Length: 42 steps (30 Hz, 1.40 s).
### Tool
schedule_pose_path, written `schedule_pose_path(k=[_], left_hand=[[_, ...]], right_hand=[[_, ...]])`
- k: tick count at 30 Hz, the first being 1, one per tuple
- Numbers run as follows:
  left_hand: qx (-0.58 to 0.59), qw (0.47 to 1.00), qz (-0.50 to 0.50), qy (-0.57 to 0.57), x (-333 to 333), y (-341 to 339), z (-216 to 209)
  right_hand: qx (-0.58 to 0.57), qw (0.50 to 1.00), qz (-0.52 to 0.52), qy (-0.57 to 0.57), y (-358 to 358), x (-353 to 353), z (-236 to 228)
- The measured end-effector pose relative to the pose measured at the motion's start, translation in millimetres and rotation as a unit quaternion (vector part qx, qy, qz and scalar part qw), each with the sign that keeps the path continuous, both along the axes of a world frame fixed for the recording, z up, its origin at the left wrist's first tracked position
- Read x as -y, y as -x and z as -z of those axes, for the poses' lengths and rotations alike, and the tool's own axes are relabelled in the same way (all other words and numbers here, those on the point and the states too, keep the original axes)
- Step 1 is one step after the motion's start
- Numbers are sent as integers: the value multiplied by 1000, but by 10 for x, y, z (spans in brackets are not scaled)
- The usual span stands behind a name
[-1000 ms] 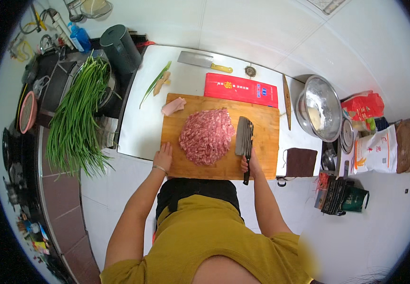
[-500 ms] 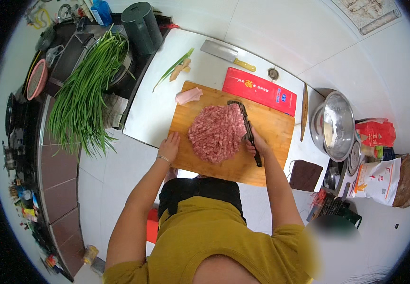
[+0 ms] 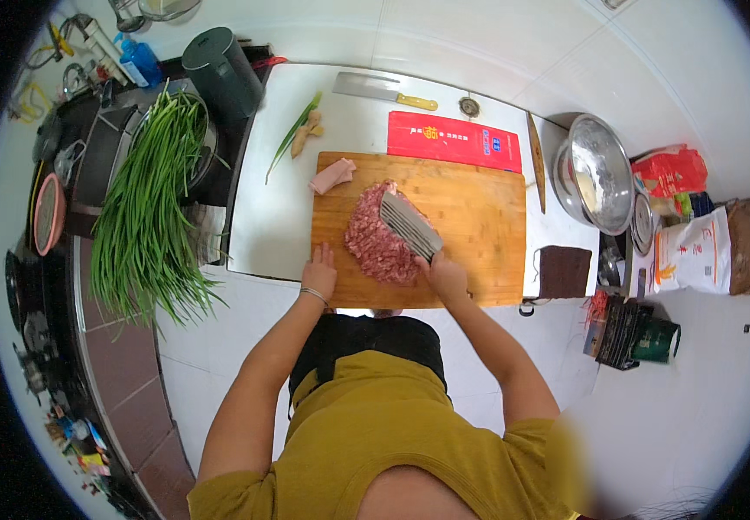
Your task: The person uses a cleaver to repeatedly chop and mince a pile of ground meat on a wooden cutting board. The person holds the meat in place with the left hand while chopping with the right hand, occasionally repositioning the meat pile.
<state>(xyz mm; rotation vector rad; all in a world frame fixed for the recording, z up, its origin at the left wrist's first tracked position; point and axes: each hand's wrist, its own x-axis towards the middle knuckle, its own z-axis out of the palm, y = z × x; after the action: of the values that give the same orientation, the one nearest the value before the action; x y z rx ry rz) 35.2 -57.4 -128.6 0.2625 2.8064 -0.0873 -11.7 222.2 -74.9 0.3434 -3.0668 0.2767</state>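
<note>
My right hand (image 3: 446, 276) grips the handle of a kitchen knife (image 3: 409, 227). Its broad, grooved blade is tilted flat and lies against the right side of a mound of minced meat (image 3: 370, 238). The meat sits on the left half of a wooden cutting board (image 3: 479, 230). My left hand (image 3: 320, 273) rests at the board's near left edge, fingers lying flat on the wood, holding nothing. At the board's far left corner lies a folded pale pink piece (image 3: 333, 176), whose kind I cannot make out.
Beyond the board lie a red packet (image 3: 453, 141), a yellow-handled cleaver (image 3: 368, 87), ginger (image 3: 307, 134) and a green scallion (image 3: 292, 139). Long green chives (image 3: 145, 208) hang over the left counter. Steel bowls (image 3: 604, 173) and a white bag (image 3: 695, 251) stand at the right.
The knife went from upright at the meat's right edge to tilted over it, moving left. The mound is narrower, its right side pushed in. My left hand remains at the board's edge.
</note>
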Motion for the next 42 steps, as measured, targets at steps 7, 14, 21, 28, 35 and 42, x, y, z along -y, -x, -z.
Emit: schedule_pose_path(k=[7,14,21,28,35,42], left_hand=[[2,999,-9,-48,26,28,-107],[15,997,33,-66,116,2,72],[18,998,48,-44,100,35,177],[5,997,79,-7,122,-12,-1],[-9,998,51,-39,98,4,71],[-15,998,42,-35,109,-30,56]], right_hand=[[119,984,129,28,-736,202,-57],[121,936,220,248,-742,45,-726],[-14,881,339,331,-411,148,474],[204,817,331,427,-298,172,-724],[0,907,331,259,-360,517,172],[73,853,306,416,-247,403,-596]])
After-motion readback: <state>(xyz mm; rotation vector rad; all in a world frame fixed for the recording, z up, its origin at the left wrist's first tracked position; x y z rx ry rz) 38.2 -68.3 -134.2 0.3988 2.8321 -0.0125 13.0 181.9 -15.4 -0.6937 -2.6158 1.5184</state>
